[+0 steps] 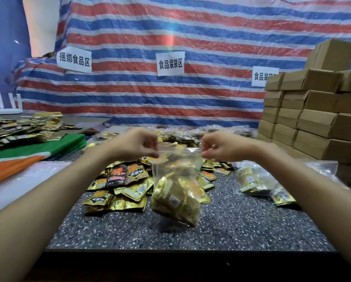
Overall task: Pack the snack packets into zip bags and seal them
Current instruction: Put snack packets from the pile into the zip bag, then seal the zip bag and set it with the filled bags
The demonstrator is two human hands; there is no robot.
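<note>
Through the head camera I see my left hand (138,144) and right hand (217,148) raised over the counter (231,226). Each pinches a top corner of a clear zip bag (178,159), the fingers (150,152) curled narrow on its strip. The bag hangs between them, full of gold snack packets (174,200), its bottom near the speckled surface. A loose pile (125,186) lies behind it. A filled bag (252,180) lies to the right, near stacked cardboard boxes (313,115).

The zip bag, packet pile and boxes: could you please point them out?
zip bag (176,198): head view, packet-filled lower half.
packet pile (127,188): head view, heap's middle.
boxes (317,121): head view, stack's front face.
</note>
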